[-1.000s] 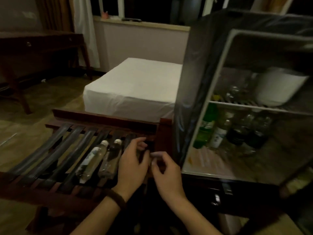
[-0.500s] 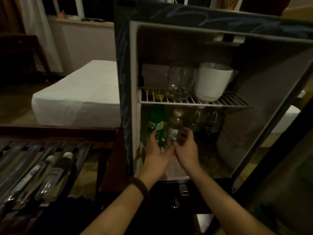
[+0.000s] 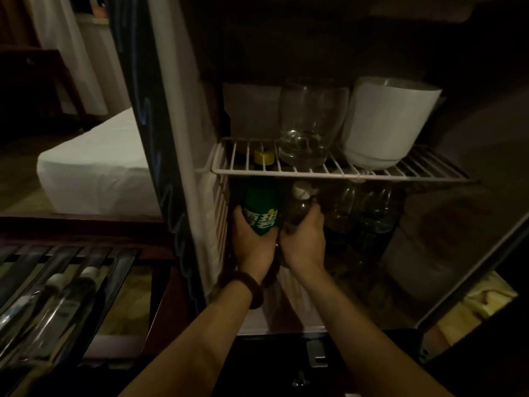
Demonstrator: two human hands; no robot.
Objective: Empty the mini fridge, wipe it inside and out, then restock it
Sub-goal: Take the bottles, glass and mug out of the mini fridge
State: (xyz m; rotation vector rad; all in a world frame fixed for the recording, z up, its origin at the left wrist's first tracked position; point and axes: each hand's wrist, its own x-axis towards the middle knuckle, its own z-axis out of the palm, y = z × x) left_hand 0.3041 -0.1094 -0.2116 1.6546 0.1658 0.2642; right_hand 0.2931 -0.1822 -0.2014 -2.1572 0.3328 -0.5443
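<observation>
Head view: the mini fridge [image 3: 177,116] stands open, its interior dim; a wire shelf [image 3: 337,170] crosses it at mid-height, carrying a clear stemless glass [image 3: 310,121] and, just to the right and touching or nearly so, a white bowl [image 3: 389,121]; a yellow cap [image 3: 264,156] shows through the wires at the shelf's left end. Below the shelf, the left hand [image 3: 253,242] grips the green soda bottle [image 3: 261,209] around its lower half, fingers curled round the label; the right hand [image 3: 305,239] grips a brown bottle with a white cap [image 3: 299,206] just beside it, thumb and fingers wrapped about its shoulder; the two hands touch at the knuckles. A dark band [image 3: 243,287] circles the left wrist. Further right in the lower compartment stand several clear dark-looking bottles [image 3: 363,222], close together; their count cannot be told in the gloom. To the left of the fridge, a slatted wooden rack [image 3: 120,267] holds two clear bottles [image 3: 57,299] lying side by side, caps pointing away; beyond it sits a white mattress [image 3: 94,173]; a yellow cloth [image 3: 472,305] shows at lower right, past the fridge door's edge.
</observation>
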